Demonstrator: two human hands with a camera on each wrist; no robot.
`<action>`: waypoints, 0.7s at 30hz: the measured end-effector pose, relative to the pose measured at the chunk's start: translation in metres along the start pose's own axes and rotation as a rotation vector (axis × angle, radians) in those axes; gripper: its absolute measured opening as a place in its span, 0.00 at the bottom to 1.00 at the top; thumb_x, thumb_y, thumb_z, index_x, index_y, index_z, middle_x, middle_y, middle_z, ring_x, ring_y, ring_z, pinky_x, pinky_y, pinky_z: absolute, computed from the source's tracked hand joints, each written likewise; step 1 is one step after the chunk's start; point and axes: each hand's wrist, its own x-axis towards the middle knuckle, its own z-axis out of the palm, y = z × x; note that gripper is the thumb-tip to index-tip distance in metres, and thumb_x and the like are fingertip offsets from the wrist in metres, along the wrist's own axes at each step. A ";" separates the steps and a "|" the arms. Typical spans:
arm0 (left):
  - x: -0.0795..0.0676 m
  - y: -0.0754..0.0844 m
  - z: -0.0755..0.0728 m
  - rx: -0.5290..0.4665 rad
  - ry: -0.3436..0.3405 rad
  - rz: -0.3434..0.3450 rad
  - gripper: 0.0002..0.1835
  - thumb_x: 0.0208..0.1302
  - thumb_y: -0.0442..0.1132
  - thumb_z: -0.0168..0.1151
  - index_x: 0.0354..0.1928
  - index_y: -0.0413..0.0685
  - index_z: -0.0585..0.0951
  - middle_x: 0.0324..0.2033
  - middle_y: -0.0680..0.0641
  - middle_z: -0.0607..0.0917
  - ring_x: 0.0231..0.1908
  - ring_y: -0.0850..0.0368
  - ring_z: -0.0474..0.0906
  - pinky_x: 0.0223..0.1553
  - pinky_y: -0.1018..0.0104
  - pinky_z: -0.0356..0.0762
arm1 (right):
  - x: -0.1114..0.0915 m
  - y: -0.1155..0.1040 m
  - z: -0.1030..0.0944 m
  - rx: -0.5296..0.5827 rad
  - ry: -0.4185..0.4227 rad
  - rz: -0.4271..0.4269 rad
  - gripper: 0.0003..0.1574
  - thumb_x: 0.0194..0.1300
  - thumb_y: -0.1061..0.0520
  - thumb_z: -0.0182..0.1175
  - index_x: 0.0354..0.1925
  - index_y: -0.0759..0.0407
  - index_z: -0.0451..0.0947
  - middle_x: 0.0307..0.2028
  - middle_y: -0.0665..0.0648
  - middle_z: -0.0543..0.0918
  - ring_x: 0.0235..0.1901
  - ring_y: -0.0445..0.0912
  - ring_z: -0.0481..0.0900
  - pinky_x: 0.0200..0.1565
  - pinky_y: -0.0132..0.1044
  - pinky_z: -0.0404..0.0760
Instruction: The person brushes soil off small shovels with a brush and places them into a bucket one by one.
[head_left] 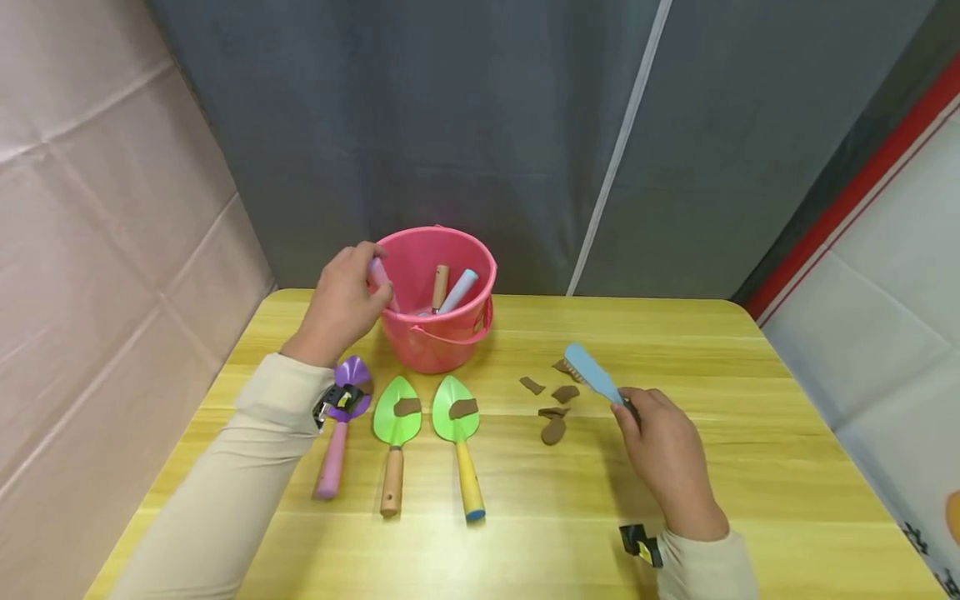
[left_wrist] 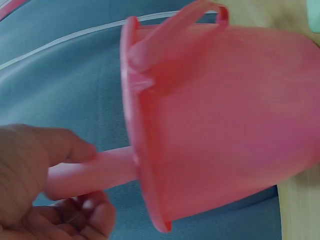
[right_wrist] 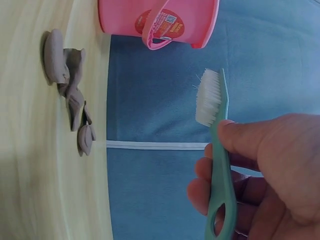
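At the pink bucket's left rim, my left hand (head_left: 341, 300) grips a pinkish-purple handle (left_wrist: 95, 172) between thumb and fingers. The handle's lower end is hidden inside the bucket (head_left: 435, 342). A wooden handle (head_left: 441, 283) and a pale blue handle (head_left: 459, 290) also lean in there. My right hand (head_left: 667, 458) holds a light blue brush (right_wrist: 220, 170) by its handle, white bristles (right_wrist: 208, 97) showing in the right wrist view. Beneath the brush head, several brown clay-like pieces (head_left: 566, 393) lie on the table.
Three small trowels lie in a row in front of the bucket: a purple one (head_left: 332, 462), a green one with a wooden handle (head_left: 392, 479) and a green one with a yellow handle (head_left: 468, 479). Brown pieces rest on their blades. A grey curtain (head_left: 480, 125) hangs behind the wooden table (head_left: 540, 533).
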 end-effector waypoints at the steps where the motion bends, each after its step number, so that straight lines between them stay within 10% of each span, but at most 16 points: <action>1: 0.000 -0.001 0.001 0.013 -0.022 0.010 0.22 0.63 0.32 0.59 0.59 0.36 0.73 0.40 0.39 0.76 0.39 0.45 0.73 0.40 0.51 0.79 | -0.001 0.000 0.001 0.003 0.003 -0.002 0.15 0.66 0.61 0.63 0.48 0.68 0.82 0.34 0.61 0.82 0.24 0.48 0.72 0.27 0.43 0.72; 14: 0.001 -0.006 0.003 0.014 -0.191 -0.023 0.27 0.65 0.37 0.58 0.65 0.38 0.70 0.48 0.38 0.76 0.45 0.44 0.73 0.46 0.49 0.80 | -0.002 0.002 0.002 0.007 0.020 -0.015 0.13 0.66 0.61 0.64 0.47 0.68 0.82 0.34 0.61 0.83 0.23 0.48 0.71 0.27 0.43 0.71; 21: -0.022 -0.005 0.001 -0.033 0.045 -0.024 0.28 0.65 0.40 0.61 0.64 0.35 0.70 0.56 0.34 0.73 0.54 0.39 0.71 0.52 0.43 0.76 | -0.004 0.002 0.002 0.019 0.019 -0.019 0.13 0.66 0.61 0.64 0.47 0.67 0.82 0.33 0.60 0.82 0.23 0.47 0.70 0.26 0.41 0.69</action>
